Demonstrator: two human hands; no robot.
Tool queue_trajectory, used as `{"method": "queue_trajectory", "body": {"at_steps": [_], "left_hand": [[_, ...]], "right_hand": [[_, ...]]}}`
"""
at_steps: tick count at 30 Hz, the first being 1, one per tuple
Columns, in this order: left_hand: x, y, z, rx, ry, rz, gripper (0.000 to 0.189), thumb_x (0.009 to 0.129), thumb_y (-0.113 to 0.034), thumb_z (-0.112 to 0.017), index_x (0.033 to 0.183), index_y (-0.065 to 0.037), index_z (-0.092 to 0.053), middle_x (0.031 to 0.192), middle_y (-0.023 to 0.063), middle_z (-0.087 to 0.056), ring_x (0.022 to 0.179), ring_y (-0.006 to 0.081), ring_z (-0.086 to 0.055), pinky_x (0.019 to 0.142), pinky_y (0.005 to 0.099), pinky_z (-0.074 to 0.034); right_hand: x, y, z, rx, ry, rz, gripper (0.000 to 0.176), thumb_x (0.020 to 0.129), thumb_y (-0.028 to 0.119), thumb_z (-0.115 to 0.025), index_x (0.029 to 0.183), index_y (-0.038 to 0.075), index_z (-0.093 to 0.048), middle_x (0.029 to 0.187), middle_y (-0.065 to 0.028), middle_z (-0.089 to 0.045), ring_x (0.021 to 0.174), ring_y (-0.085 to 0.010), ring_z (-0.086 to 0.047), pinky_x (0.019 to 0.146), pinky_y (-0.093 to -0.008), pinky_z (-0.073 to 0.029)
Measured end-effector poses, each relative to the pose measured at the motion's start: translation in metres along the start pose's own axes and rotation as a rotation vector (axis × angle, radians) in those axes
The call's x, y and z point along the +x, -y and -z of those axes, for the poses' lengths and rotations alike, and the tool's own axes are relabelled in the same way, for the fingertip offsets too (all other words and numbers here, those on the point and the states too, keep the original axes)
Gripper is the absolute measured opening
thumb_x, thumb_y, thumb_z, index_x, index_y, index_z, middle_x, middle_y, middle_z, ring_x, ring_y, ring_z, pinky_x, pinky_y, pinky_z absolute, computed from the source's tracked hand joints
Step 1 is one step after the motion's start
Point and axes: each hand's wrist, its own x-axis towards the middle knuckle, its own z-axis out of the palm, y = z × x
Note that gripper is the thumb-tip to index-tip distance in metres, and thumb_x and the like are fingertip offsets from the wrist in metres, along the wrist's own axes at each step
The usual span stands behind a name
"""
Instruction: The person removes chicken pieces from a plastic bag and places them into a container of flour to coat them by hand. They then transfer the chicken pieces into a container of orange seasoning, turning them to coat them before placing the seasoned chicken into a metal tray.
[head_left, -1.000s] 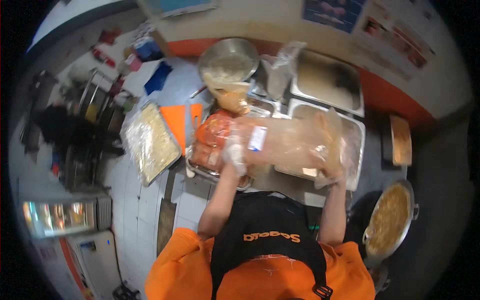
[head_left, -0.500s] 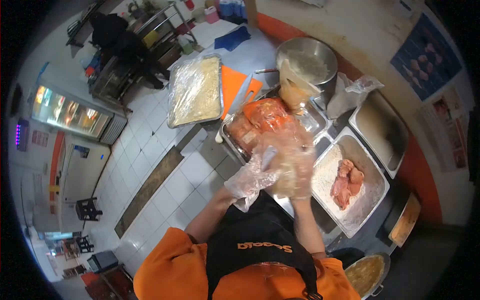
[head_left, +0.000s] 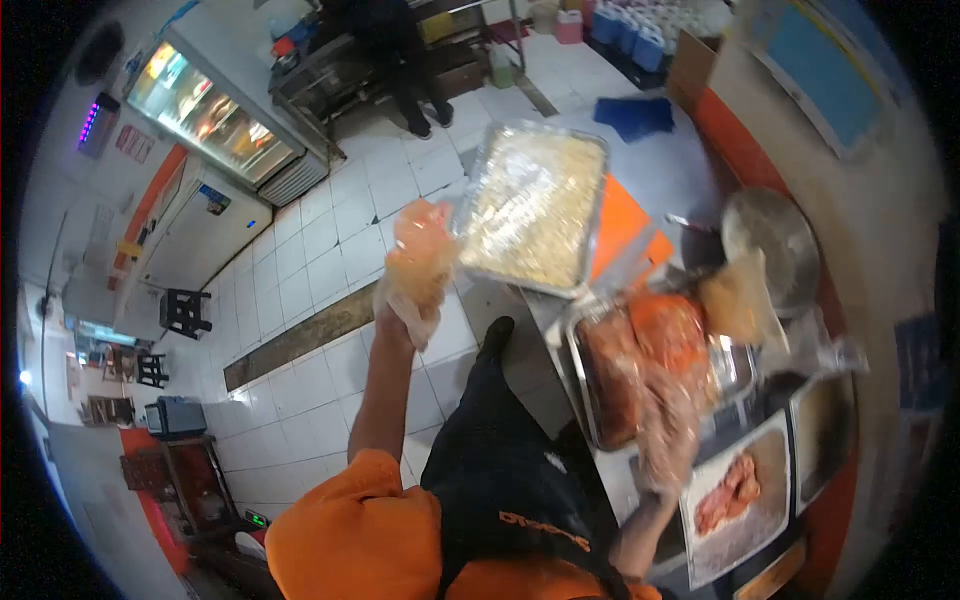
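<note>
My left hand (head_left: 412,275), in a clear plastic glove, is raised over the floor beside a tray of pale, crumbly food (head_left: 533,205) under plastic film. Motion blurs its fingers, and I cannot make out whether the pinkish patch at its tip is part of the hand. My right hand (head_left: 668,430), also gloved, reaches over a metal tray (head_left: 582,395) of raw meat (head_left: 608,370), its fingers stretched toward an orange-red bundle in clear plastic (head_left: 668,328). Below it, pieces of raw chicken (head_left: 728,495) lie on white flour in a metal pan (head_left: 765,548).
A knife (head_left: 622,270) lies by an orange board (head_left: 640,230). At the right are a metal bowl (head_left: 800,240), a brownish bag (head_left: 742,303) and another metal pan (head_left: 825,435). A person in dark clothes (head_left: 385,50) stands at the back, near a glass-door fridge (head_left: 215,110).
My hands, together over the meat tray before, have parted. The left swung out left and up; the right is over the meat. The view has turned left, shifting the worktop rightward.
</note>
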Motion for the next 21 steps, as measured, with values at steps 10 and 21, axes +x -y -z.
{"method": "queue_trajectory", "body": {"at_steps": [10,21], "left_hand": [[0.387,-0.120,0.102,0.335,-0.094,-0.344,0.034,0.101,-0.032,-0.053,0.128,-0.012,-0.055,0.115,0.0076,-0.063,0.102,0.0204,-0.064,0.076,0.0365,-0.055],[0.598,-0.027,0.106,0.483,-0.240,0.595,0.061,0.098,-0.062,-0.037,0.120,-0.011,-0.062,0.108,0.0108,-0.070,0.091,0.0280,-0.068,0.078,0.0446,-0.052]], "right_hand": [[0.049,0.019,-0.053,-0.032,-0.550,-0.479,0.059,0.095,0.036,-0.066,0.140,-0.001,-0.054,0.139,-0.0244,-0.056,0.119,-0.0338,-0.061,0.094,-0.0428,-0.056],[0.026,0.035,-0.115,-0.164,-0.500,-0.551,0.047,0.098,0.024,-0.061,0.135,-0.004,-0.058,0.132,-0.0249,-0.060,0.111,-0.0340,-0.064,0.089,-0.0438,-0.058]]}}
